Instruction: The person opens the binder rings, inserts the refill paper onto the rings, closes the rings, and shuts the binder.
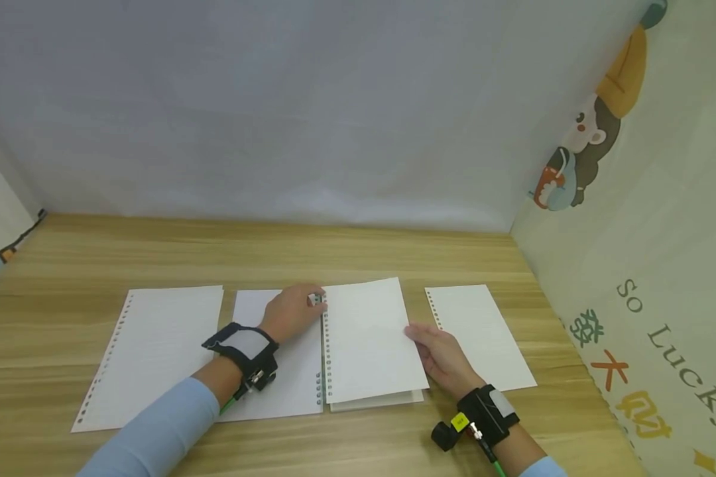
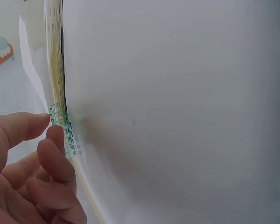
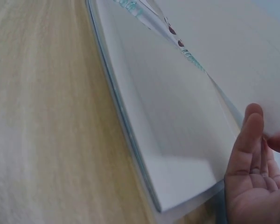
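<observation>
A loose-leaf notebook lies open in the middle of the table, its bare left side flat on the wood. Green binder rings run down its spine. My left hand is at the top of the spine, thumb and index fingertip pinching the upper rings. A white punched sheet stands slightly raised over the notebook's right-hand pages, its row of holes along the rings. With thumb and fingers my right hand pinches that sheet's right edge. Curled fingers of the left hand partly hide the rings.
To the left lie white punched sheets, partly behind the left forearm. Another punched sheet lies to the right, partly behind the right hand. A grey backdrop and a printed side curtain border the wooden table.
</observation>
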`<state>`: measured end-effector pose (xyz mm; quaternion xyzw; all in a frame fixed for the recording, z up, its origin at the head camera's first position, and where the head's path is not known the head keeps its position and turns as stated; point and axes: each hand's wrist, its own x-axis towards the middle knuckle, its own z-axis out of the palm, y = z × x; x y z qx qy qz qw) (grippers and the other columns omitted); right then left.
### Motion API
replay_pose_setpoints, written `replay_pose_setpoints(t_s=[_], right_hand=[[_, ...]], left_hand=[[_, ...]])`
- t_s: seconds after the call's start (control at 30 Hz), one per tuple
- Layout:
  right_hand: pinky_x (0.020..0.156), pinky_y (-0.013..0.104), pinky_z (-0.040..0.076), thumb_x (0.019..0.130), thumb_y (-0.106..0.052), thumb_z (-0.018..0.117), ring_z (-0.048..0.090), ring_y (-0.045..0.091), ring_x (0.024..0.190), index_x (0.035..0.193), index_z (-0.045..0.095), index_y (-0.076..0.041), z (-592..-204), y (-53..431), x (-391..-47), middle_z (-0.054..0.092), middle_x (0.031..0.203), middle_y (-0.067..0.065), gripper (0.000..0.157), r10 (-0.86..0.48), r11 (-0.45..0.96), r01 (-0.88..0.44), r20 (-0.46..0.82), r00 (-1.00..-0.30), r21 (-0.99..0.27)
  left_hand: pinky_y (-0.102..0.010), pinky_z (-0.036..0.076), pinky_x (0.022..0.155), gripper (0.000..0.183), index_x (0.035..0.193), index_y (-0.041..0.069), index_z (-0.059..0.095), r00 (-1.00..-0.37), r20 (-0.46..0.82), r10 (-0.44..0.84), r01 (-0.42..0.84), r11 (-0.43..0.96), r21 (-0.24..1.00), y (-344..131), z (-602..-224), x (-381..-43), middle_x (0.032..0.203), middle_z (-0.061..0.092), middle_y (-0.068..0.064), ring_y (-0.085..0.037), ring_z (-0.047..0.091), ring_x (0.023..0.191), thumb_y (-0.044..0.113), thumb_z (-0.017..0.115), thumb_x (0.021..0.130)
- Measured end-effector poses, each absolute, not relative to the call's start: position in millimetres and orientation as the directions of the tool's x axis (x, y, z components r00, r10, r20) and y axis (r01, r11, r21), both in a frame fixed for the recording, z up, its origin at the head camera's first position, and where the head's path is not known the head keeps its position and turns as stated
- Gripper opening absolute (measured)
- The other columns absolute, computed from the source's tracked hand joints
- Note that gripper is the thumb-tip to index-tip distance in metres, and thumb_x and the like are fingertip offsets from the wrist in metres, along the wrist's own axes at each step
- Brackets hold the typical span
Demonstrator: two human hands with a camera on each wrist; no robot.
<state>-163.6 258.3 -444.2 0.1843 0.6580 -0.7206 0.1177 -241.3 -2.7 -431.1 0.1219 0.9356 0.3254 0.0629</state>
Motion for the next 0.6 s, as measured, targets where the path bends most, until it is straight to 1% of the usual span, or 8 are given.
replay_pose_setpoints(t_s=[0.27,0.37,0.6], right_hand=[[0.073,0.013,0.056,0.095,-0.01,0.056,0.064,0.004,0.094,0.135,0.043,0.013,-445.6,258.0,-162.8,0.066,0.102,-0.003,0.048,0.075,-0.097,0.411,-0.419,-0.905,-0.906],[0.074,0.013,0.056,0.095,-0.012,0.056,0.064,0.004,0.094,0.135,0.042,0.013,-443.1,258.4,-162.1,0.066,0.103,-0.003,0.049,0.064,-0.097,0.41,-0.417,-0.907,-0.907],[0.073,0.014,0.056,0.096,-0.011,0.054,0.065,0.004,0.09,0.137,0.039,0.014,-440.2,259.9,-159.6,0.068,0.092,-0.009,0.05,0.042,-0.134,0.408,-0.417,-0.908,-0.903]], left_hand=[[-0.039,0.053,0.062,0.033,0.116,0.005,0.069,-0.963,-0.03,0.269,0.192,0.758,0.623,-3.6,-431.2,-240.7,0.089,0.073,-0.015,-0.022,0.061,0.072,0.023,0.064,0.088],[-0.038,0.053,0.062,0.031,0.114,0.005,0.07,-0.962,-0.022,0.274,0.202,0.758,0.62,-3.7,-431.1,-240.6,0.09,0.073,-0.015,-0.023,0.061,0.072,0.022,0.064,0.089],[-0.035,0.05,0.058,0.027,0.109,0.005,0.072,-0.959,-0.01,0.282,0.217,0.761,0.612,-3.2,-431.2,-240.9,0.087,0.073,-0.014,-0.021,0.059,0.069,0.019,0.065,0.088]])
